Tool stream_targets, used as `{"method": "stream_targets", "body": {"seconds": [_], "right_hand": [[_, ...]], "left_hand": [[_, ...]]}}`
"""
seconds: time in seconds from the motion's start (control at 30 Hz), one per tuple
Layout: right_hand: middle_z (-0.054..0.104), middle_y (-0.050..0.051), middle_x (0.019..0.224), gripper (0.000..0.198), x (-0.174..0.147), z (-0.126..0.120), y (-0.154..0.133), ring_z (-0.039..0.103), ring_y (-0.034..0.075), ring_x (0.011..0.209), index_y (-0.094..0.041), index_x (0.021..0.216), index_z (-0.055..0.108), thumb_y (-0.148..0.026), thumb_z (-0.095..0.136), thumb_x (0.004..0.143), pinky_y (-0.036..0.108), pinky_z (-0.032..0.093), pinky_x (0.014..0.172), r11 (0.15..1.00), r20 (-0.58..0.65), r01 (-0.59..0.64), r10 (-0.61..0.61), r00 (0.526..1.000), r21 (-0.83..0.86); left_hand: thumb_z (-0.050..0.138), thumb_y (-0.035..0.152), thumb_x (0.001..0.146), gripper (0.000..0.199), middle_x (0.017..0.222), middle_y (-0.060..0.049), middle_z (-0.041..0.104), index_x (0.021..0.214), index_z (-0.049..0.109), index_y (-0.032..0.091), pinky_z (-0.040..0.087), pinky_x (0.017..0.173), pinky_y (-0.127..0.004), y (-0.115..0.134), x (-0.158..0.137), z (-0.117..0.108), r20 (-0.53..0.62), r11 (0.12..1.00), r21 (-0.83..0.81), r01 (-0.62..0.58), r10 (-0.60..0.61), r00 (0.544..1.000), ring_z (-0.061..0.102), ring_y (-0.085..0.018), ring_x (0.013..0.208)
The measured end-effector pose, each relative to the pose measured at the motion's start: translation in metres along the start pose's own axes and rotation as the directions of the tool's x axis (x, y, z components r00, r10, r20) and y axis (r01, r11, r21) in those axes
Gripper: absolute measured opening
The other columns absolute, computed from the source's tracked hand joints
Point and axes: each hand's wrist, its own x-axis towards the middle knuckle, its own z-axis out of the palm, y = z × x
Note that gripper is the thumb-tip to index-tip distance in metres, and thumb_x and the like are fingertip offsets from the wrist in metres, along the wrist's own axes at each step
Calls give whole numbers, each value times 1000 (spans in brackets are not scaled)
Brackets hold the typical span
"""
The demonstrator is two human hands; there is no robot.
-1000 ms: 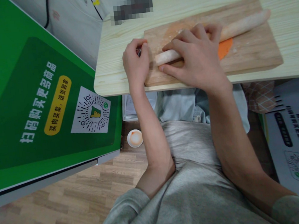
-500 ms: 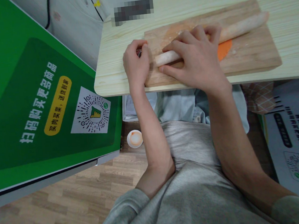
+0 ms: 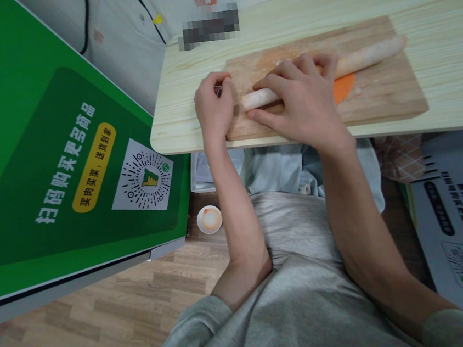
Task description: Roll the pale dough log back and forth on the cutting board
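Observation:
A pale wooden rolling pin [image 3: 372, 55] lies slantwise across a wooden cutting board [image 3: 392, 96]. My right hand [image 3: 308, 96] rests over the pin near its left end, with the thumb on the near side and the fingers curled over the far side. Under the pin, a flat orange piece of dough [image 3: 344, 88] shows beside the hand; the rest of it is covered. At the board's left edge my left hand [image 3: 215, 106] is closed, thumb against forefinger. A bit of orange shows at its fingertips, but what it pinches is too small to make out.
The board sits at the front of a light wood-grain table [image 3: 446, 51]. A green panel with a QR code [image 3: 143, 174] stands close on the left. Below the table are folded cloths [image 3: 276, 166] and a small white bowl [image 3: 209, 220] on the floor.
The whole view has shifted slightly, so the table and board sit a little lower. Both hands keep about the same places on the board, and the rolling pin has barely moved.

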Motion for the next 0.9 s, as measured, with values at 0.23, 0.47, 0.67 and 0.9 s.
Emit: {"method": "stream_targets", "body": {"seconds": [0.23, 0.47, 0.67, 0.9], "right_hand": [[73, 9, 143, 61, 0, 6, 4, 48, 49, 138, -39, 140, 72, -76, 35, 108, 74, 26, 117, 999, -59, 26, -25, 998, 24], [72, 13, 136, 65, 2, 13, 8, 53, 46, 133, -31, 131, 75, -78, 35, 110, 69, 31, 116, 998, -118, 59, -58, 991, 5], [74, 13, 136, 49, 2, 14, 9, 56, 47, 130, -32, 131, 76, -67, 49, 110, 71, 32, 116, 997, -140, 76, -76, 987, 1], [76, 14, 136, 36, 1, 11, 9, 60, 44, 130, -28, 129, 77, -54, 68, 107, 65, 35, 116, 996, -141, 77, -81, 987, -36]], "left_hand": [[69, 28, 105, 7, 110, -5, 79, 101, 74, 26, 55, 111, -38, -1, -3, 2, -40, 1000, -17, -11, 10, 999, 73, -26, 120], [64, 19, 104, 15, 111, -5, 81, 102, 77, 27, 58, 108, -39, 3, -6, 2, -45, 1000, 14, 1, 0, 999, 75, -25, 114], [62, 16, 102, 19, 113, -7, 83, 102, 78, 26, 60, 107, -42, 11, -10, 2, -66, 996, 88, -5, 11, 998, 77, -26, 111], [61, 17, 104, 20, 118, -9, 84, 105, 79, 25, 60, 108, -41, 14, -12, 3, -65, 996, 93, 18, -12, 998, 77, -27, 115]]}}
